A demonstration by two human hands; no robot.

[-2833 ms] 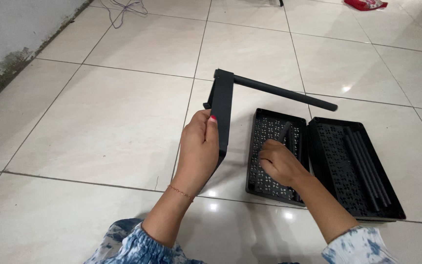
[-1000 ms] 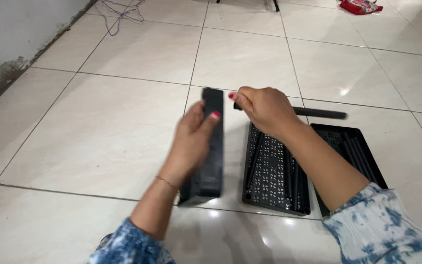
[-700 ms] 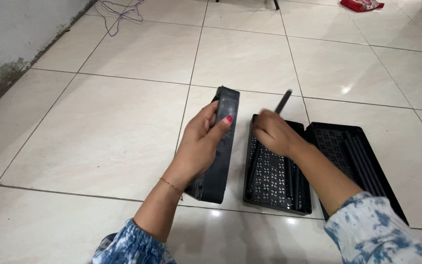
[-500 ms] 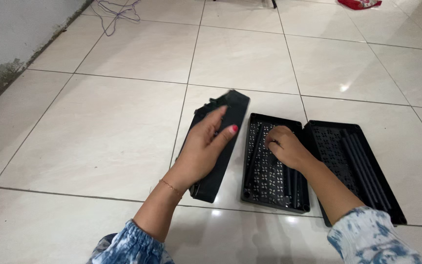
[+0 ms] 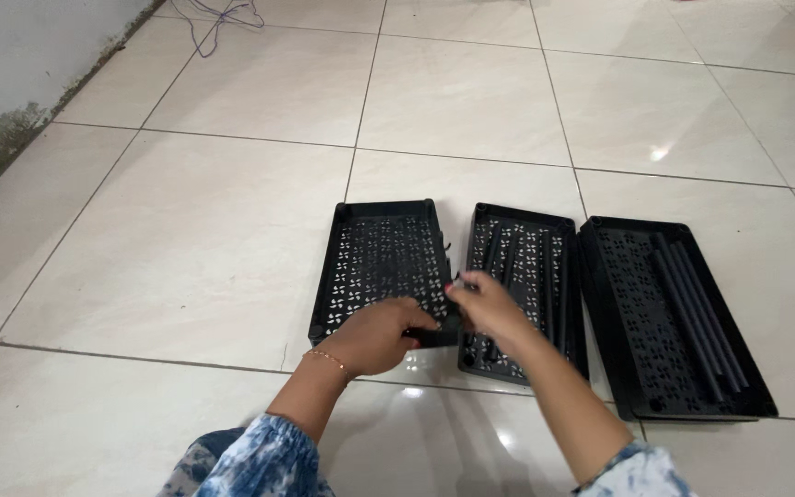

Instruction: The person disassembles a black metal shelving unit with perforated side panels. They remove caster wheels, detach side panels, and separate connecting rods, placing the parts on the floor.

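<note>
A black perforated tray (image 5: 381, 267) is laid flat and open side up on the tiled floor. It is set just beside a second black tray (image 5: 528, 276), in which black rods (image 5: 545, 276) are laid lengthwise.

Blue-and-white mottled, tie-dye-like sleeves are worn on both arms, pushed up short of the wrists, the cuffs gathered. A thin gold-toned chain bracelet is seen at the wrist of the left hand (image 5: 381, 333). The right hand (image 5: 487, 308) is bare; nail colour cannot be made out.
</note>
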